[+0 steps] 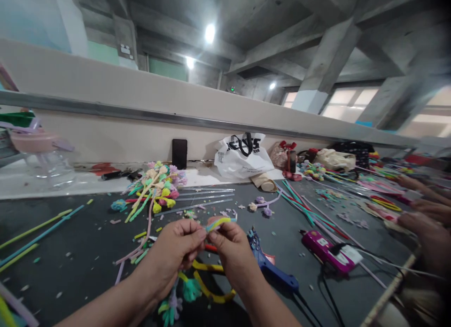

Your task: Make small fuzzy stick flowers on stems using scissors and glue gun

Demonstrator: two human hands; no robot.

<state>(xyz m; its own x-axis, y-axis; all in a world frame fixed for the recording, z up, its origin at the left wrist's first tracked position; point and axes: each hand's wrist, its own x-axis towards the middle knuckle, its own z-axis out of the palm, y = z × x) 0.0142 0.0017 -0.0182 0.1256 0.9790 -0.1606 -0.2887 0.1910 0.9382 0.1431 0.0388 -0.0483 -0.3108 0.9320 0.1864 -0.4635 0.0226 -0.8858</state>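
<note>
My right hand (234,249) is closed around short yellow and light blue pipe cleaner pieces (221,221), which poke out above the thumb. At their blue end my left hand (176,245) pinches, its fingertips meeting those of the right; the exact grip is partly hidden. Below the hands lie curved yellow pipe cleaners (214,296) and a fuzzy green tuft (191,289). A red piece (210,247) shows between the hands. Just right of my right hand rests a blue glue gun (276,270), nozzle pointing away from me.
A bunch of pipe cleaner flowers (164,186) lies behind my hands, near clear sticks (207,195). A magenta power strip (329,252) with cables is at right. A phone (179,153) and white bag (243,158) stand along the partition. Another person's hands (423,223) work at far right.
</note>
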